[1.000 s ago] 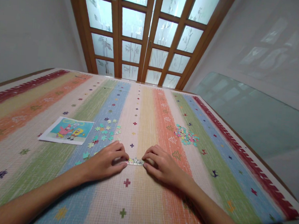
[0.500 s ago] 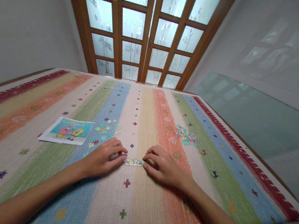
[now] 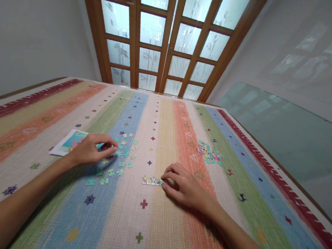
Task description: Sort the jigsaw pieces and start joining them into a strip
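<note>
A short strip of joined puzzle pieces (image 3: 151,181) lies on the striped tablecloth (image 3: 152,223) in front of me. My right hand (image 3: 182,186) rests beside it, fingers curled, fingertips touching the strip's right end. My left hand (image 3: 90,151) is off to the left over a scatter of loose teal pieces (image 3: 120,153), thumb and fingers pinched together; whether a piece is between them I cannot make out. Under that hand lies a cartoon reference picture (image 3: 66,143), partly covered.
A second heap of mixed-colour pieces (image 3: 209,152) sits on the orange-green stripes to the right. The table's right edge (image 3: 290,192) runs along a glass panel (image 3: 283,130). Wooden doors with frosted panes (image 3: 167,40) stand behind the table.
My left hand has left the strip's left end and moved up and left to the loose teal pieces. The right hand stays at the strip. The view has shifted slightly.
</note>
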{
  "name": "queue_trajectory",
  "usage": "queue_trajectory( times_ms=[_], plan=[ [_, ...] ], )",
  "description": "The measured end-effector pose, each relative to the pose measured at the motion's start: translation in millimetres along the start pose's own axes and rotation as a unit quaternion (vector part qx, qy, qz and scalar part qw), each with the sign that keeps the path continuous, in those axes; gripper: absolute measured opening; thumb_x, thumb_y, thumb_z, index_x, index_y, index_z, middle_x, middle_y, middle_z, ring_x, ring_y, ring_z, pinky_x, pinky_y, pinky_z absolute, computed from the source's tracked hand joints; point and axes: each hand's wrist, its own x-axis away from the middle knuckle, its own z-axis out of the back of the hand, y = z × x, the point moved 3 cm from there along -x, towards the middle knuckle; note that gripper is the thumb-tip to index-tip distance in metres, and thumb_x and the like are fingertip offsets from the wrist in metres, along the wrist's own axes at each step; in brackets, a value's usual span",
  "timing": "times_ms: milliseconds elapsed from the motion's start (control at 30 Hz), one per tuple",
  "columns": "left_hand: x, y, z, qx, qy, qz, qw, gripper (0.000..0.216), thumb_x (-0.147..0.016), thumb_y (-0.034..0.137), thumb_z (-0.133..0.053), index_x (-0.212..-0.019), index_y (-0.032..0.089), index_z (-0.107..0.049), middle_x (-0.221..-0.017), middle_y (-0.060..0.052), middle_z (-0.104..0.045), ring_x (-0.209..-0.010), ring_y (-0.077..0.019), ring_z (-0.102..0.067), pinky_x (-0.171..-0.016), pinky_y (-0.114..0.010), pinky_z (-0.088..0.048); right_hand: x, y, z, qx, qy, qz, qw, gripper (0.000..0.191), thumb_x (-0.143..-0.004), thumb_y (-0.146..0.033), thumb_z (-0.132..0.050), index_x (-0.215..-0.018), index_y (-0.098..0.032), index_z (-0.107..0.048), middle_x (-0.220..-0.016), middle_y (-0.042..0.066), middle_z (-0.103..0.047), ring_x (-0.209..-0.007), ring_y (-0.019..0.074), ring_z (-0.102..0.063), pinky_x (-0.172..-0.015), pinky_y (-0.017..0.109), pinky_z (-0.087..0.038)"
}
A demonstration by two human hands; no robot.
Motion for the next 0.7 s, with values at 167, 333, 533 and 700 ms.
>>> queue_trajectory(
  times_ms=[167, 333, 533, 700],
  plan=[
    [4.5, 10.8, -11.0, 0.004, -0.122, -0.056, 0.991, 0.024, -0.090, 0.033, -0.060, -0.075, 0.017, -0.072, -0.061, -0.001, -0.065, -0.054, -0.0127, -0.056, -0.057, -0.025, -0.043, 0.8, 0.6, -0.1, 0.000, -0.009, -0.007, 1.000, 0.013, -0.098, -0.020, -0.061, -0.104, -0.018, -0.071, -0.107, 0.011, -0.068, -0.099, 0.0238, -0.064, -0.087, 0.039, -0.053],
    [8.0, 16.4, -15.8, -0.022, -0.172, -0.037, 0.984, 0.022, -0.084, 0.035, -0.064, -0.076, 0.017, -0.073, -0.061, 0.001, -0.063, -0.054, -0.0121, -0.054, -0.057, -0.024, -0.040, 0.5, -0.6, 0.9, -0.004, -0.010, -0.009, 1.000, 0.015, -0.098, -0.019, -0.060, -0.108, -0.018, -0.071, -0.109, 0.011, -0.068, -0.100, 0.0238, -0.063, -0.088, 0.039, -0.052],
    [9.4, 17.4, -22.6, -0.050, -0.190, -0.018, 0.980, 0.028, -0.081, 0.044, -0.070, -0.080, 0.017, -0.074, -0.061, 0.001, -0.061, -0.055, -0.0132, -0.054, -0.059, -0.025, -0.038, 1.1, -1.8, 1.3, 0.007, -0.021, -0.011, 1.000, 0.019, -0.098, -0.018, -0.058, -0.114, -0.019, -0.068, -0.108, 0.010, -0.067, -0.101, 0.0242, -0.062, -0.089, 0.039, -0.051],
    [9.7, 14.1, -29.7, -0.048, -0.202, -0.018, 0.978, 0.028, -0.082, 0.043, -0.068, -0.079, 0.016, -0.074, -0.060, 0.001, -0.059, -0.053, -0.0133, -0.052, -0.058, -0.026, -0.036, 0.9, -2.3, 1.8, 0.002, -0.023, -0.011, 1.000, 0.018, -0.098, -0.017, -0.058, -0.113, -0.018, -0.068, -0.109, 0.011, -0.067, -0.102, 0.0243, -0.062, -0.089, 0.039, -0.051]
  ],
)
